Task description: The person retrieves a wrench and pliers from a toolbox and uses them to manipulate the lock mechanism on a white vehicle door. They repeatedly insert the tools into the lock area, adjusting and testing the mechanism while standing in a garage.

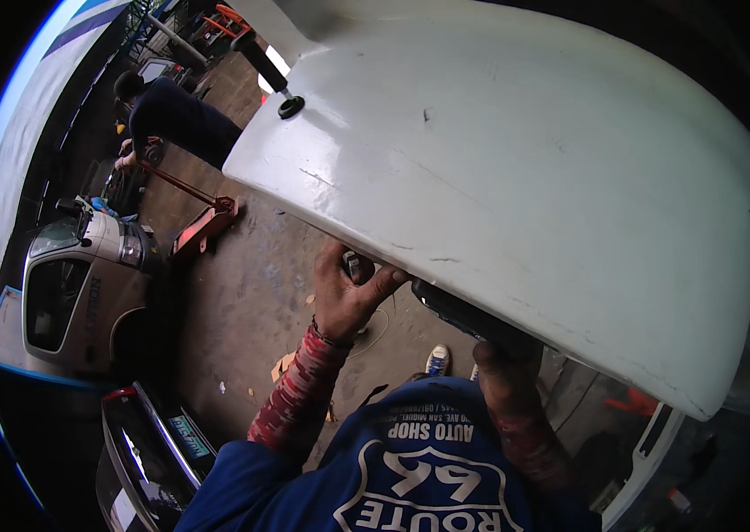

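A large, scuffed white vehicle body panel (517, 177) slants across the upper right. My left hand (348, 297) is at its lower edge, with thumb and fingers curled around a small, shiny grey-and-black part (356, 266) whose kind I cannot make out. Beside it, a black elongated object (455, 310) lies under the panel edge. My right hand (506, 377) is closed against the near end of that object, its fingers partly hidden in shadow. A black cylinder (261, 64) with a metal rod and round black base stands at the panel's upper left corner.
A person in dark clothes (175, 120) bends over at the upper left, near a red floor jack (207, 223). A white vehicle cab (118, 253) and a dark car (140, 452) stand at the left. A white bar (645, 461) slants at the lower right.
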The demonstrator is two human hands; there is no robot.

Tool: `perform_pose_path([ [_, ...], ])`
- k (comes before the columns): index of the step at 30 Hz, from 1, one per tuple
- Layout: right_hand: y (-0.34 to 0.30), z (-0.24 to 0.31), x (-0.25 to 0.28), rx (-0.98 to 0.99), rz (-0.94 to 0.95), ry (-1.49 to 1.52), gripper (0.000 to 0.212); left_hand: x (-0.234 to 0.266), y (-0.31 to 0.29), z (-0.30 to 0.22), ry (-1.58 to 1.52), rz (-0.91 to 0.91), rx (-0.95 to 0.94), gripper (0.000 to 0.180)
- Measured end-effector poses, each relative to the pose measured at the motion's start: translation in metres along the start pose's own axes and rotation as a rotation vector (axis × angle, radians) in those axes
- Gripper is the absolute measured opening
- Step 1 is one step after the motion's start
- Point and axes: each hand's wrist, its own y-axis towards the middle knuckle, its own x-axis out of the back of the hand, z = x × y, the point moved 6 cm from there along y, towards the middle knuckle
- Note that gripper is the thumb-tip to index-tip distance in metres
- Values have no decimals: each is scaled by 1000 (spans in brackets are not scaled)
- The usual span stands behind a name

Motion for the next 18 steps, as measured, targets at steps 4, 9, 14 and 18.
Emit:
perform_pose_path([
  [4, -6, -6, 3, 73, 16, -97, 58, 4, -9, 7, -40, -6, 44, 65],
  [9, -9, -15, 5, 166, 22, -213, 62, 9, -10, 10, 22, -56, -19, 68],
  [14, -12, -9, 1, 253, 35, -239, 65, 14, -17, 24, -129, 48, 131, 70],
  [18, -17, 2, -9, 320, 38, -275, 66, 19, -20, 23, -168, 55, 85, 69],
])
